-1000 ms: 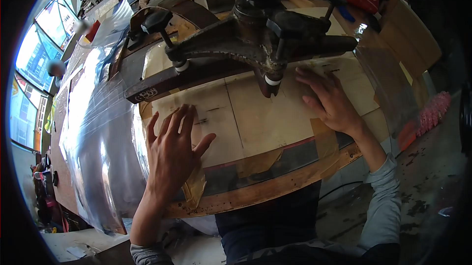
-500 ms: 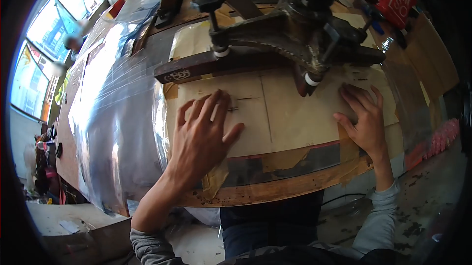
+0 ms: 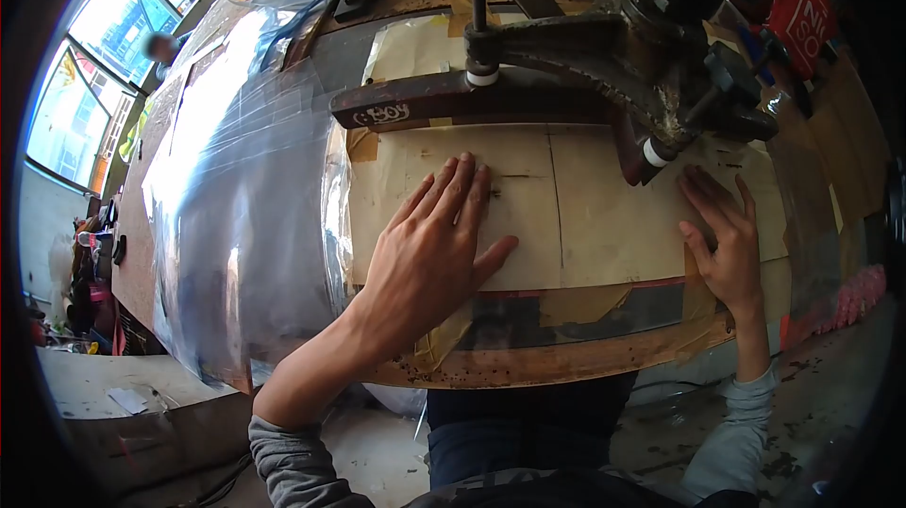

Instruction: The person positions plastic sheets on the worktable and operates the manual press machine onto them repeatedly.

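A pale cream sheet [image 3: 604, 216] with dark pencil-like lines lies on the work table. On its left half rests my left hand [image 3: 439, 225], palm down, fingers stretched forward and thumb out to the side. Near the sheet's right side my right hand [image 3: 722, 239] lies with its fingers extended and thumb apart. Neither hand holds anything. Just beyond the fingertips, a dark metal bar [image 3: 538, 98] crosses the sheet, carried by a heavy black machine arm [image 3: 566, 41] with knobs. A short piece with a white collar [image 3: 658, 151] points down close to my right fingers.
Clear plastic sheeting [image 3: 245, 206] covers the table's left side. Brown tape and a wooden edge [image 3: 557, 362] run along the front. A red tag [image 3: 802, 13] hangs at the back right, above cardboard [image 3: 849, 149]. A blurred person [image 3: 162, 48] is near the windows.
The view has shifted, so the table and machine sit farther right and slightly higher. My left fingers have straightened and lie flatter on the sheet. My right hand stays at the sheet's right side.
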